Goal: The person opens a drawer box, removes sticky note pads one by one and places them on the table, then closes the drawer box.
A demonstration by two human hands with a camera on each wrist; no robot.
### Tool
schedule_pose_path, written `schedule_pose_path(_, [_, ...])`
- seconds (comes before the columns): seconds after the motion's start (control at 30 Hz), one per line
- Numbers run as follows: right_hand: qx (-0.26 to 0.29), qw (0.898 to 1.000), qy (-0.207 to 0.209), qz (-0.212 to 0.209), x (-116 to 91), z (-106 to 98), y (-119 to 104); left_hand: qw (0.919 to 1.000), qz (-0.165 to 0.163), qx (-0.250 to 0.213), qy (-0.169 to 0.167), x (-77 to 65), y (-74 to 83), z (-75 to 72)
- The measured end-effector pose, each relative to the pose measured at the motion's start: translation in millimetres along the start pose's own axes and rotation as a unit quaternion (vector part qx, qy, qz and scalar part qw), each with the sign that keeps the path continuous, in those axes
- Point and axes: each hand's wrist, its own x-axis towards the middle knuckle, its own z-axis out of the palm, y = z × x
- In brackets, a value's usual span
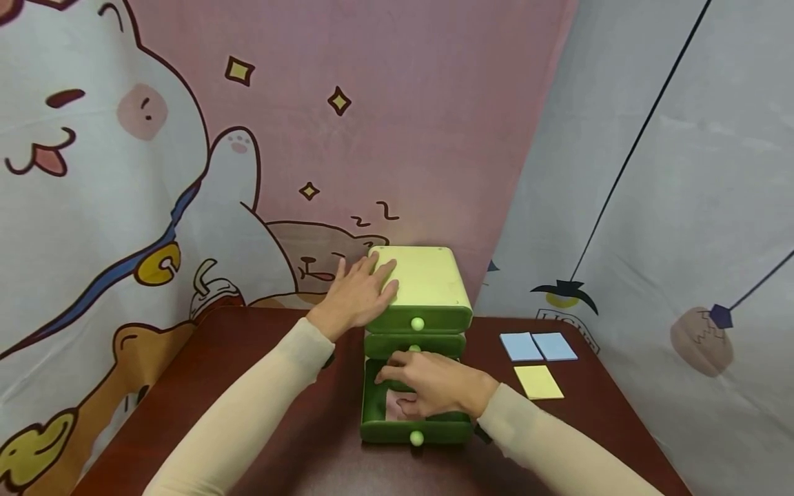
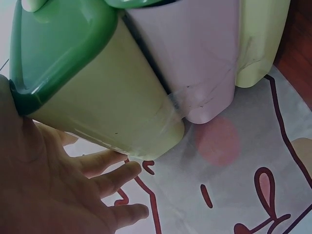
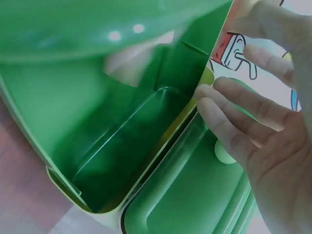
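A small drawer cabinet (image 1: 428, 275) with a pale yellow top and green drawer fronts stands at the table's back. My left hand (image 1: 356, 296) rests on the left part of its top, fingers spread; in the left wrist view those fingers lie along the top box's pale surface. The bottom green drawer (image 1: 381, 432) is pulled out. Over it hovers my right hand (image 1: 437, 382), fingers loosely bent and apart, holding nothing. A pink paper note (image 1: 392, 408) shows inside the drawer below the fingers; in the right wrist view this note (image 3: 129, 64) is blurred, away from the fingertips.
Two light blue note pads (image 1: 521, 346) and a yellow note pad (image 1: 538, 382) lie on the dark red-brown table (image 1: 279, 413) right of the cabinet. Closed middle drawer (image 1: 387, 344) sits above the open one. Printed cartoon cloth (image 1: 434, 124) hangs close behind.
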Motion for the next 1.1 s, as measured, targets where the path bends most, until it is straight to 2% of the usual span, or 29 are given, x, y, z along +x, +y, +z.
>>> schedule_pose_path(0.1, [0.018,1.0,-0.025,0.006,0.1,1.1,1.6,1.0,0.0,-0.004,-0.001,-0.1,0.5,0.3])
schedule_pose_path(0.27, [0.037,0.995,-0.093,0.024,5.0,2.7,5.1,1.0,0.0,-0.008,0.0,-0.7,-0.5,-0.5])
schedule_pose_path(0.5, [0.016,0.988,-0.154,0.024,9.9,14.5,7.7,1.0,-0.001,-0.005,-0.001,-0.4,-0.6,-0.9])
schedule_pose_path(0.77, [-0.033,0.985,-0.17,0.021,12.4,20.9,8.0,1.0,-0.001,-0.004,0.0,-0.2,1.0,-1.5])
schedule_pose_path(0.97, [-0.04,0.984,-0.173,0.029,11.1,22.2,7.3,1.0,-0.002,-0.002,-0.003,-0.2,0.8,-1.2])
schedule_pose_path(1.1, [-0.054,0.983,-0.173,0.021,10.8,23.1,5.1,1.0,-0.002,-0.005,-0.005,-0.3,0.2,-0.1])
